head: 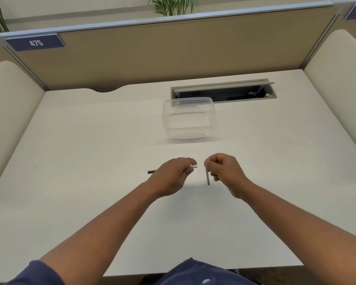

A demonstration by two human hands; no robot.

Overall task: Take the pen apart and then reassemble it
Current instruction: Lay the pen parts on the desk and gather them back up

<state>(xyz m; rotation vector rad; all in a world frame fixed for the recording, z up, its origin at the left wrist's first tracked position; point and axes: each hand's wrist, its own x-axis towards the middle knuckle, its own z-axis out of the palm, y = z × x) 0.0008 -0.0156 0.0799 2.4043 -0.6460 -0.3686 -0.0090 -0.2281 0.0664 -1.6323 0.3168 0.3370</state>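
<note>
Dark blue clothing [193, 272] edges the bottom of the view; above it two bare forearms reach over the white tabletop [70, 161]. Left hand [171, 175], grip curled, holds one pen barrel [152, 171], dark end poking left, pale end right. Right hand [224, 171] pinches one thin dark refill [207, 176], hanging down. One clear plastic container [188, 118] sits beyond, well apart.

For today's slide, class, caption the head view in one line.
Pen apart: left hand grips the barrel, right hand pinches the thin refill, before a clear container.
</note>
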